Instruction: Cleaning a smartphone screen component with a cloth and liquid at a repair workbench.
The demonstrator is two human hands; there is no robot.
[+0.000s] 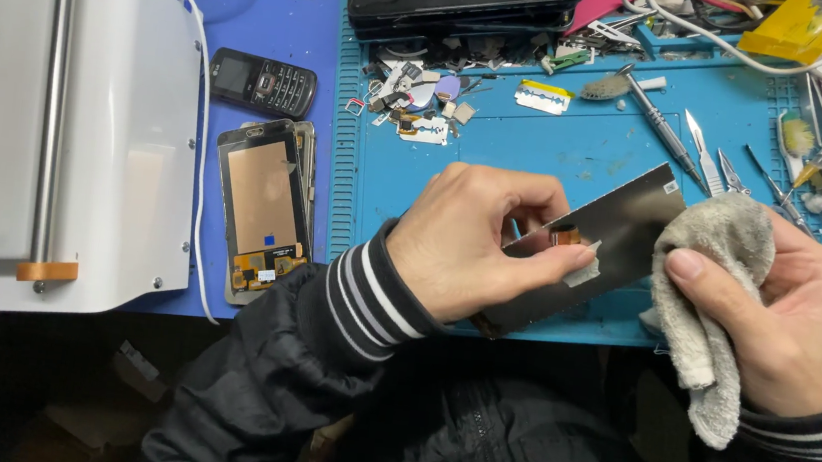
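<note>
While the left hand (475,242) pinches the panel (599,241), the right hand (784,317) presses the cloth (712,290) to its edge.

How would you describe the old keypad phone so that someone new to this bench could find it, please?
Start at the big white machine on the left. Just right of it, on the bare blue tabletop before the ribbed mat, lies the keypad phone, above two stacked screen panels. It alone is small and black, with a tiny screen and rows of buttons.
</note>
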